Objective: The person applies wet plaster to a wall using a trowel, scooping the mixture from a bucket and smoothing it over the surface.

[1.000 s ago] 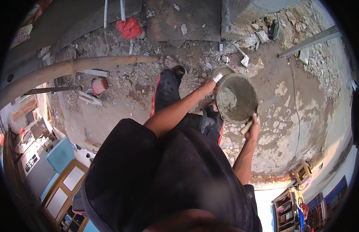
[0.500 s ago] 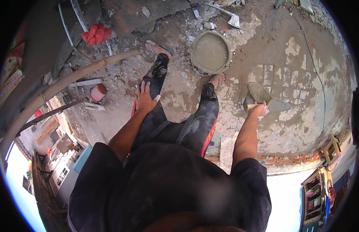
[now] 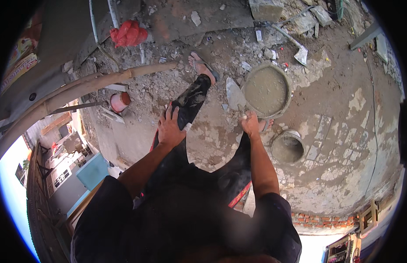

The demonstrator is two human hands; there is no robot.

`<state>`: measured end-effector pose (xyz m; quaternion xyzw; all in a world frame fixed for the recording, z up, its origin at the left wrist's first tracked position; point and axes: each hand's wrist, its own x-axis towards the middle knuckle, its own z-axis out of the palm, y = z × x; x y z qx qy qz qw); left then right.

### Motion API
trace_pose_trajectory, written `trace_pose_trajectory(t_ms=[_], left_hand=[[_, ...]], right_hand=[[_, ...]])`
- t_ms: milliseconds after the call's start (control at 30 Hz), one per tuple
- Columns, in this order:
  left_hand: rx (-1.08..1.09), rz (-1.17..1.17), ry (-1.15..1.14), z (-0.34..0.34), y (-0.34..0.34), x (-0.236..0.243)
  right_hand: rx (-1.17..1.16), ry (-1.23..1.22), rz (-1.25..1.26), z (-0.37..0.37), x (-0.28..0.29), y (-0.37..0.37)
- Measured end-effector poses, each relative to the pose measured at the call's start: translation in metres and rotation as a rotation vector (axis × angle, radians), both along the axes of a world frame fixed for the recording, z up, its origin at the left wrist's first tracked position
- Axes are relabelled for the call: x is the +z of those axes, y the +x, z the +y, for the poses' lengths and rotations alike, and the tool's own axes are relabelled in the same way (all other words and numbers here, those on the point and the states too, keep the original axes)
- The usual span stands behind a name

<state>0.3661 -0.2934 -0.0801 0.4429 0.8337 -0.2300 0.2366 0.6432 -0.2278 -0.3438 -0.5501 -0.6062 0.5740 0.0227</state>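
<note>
My right hand (image 3: 250, 124) grips the handle of a trowel (image 3: 234, 93), whose grey pointed blade sticks up beside the left rim of a large round bucket (image 3: 289, 83). Wet grey mortar (image 3: 267, 90) fills that bucket. To its lower right stands a smaller bucket (image 3: 273, 148), with a grey, shadowed inside. My left hand (image 3: 171, 127) lies on my left knee with its fingers spread, holding nothing. Something white shows at its thumb.
A curved wooden pole (image 3: 102, 81) crosses the left side. Near it are a red plastic bag (image 3: 128, 33) and a reddish-white pail (image 3: 120, 101). Farther off lie a long-handled tool (image 3: 300, 55) and broken blocks (image 3: 265, 9). A dark cable (image 3: 375, 114) runs along the right.
My right hand has swung left from over the smaller bucket to beside the large one. The trowel blade carried mortar before and now looks mostly bare. My left hand stays on the knee.
</note>
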Motion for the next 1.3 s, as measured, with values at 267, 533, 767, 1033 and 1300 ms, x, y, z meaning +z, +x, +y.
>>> trace_pose_trajectory(t_ms=[267,533,767,1033,1300], left_hand=[[0.055,-0.011,-0.002,-0.005,-0.025,0.024],[0.12,-0.116,0.059,0.005,-0.034,0.018],[0.064,-0.104,0.121,0.013,-0.038,0.019],[0.083,-0.051,0.1,-0.007,-0.043,0.017],[-0.013,0.042,-0.02,0.012,-0.04,0.021]], right_hand=[[0.526,-0.238,-0.24,-0.018,-0.02,-0.039],[0.259,-0.043,-0.216,-0.008,-0.08,-0.012],[0.039,-0.173,-0.048,-0.034,-0.189,0.002],[0.174,-0.041,-0.106,-0.037,-0.123,-0.042],[0.319,-0.34,-0.205,0.001,-0.041,-0.061]])
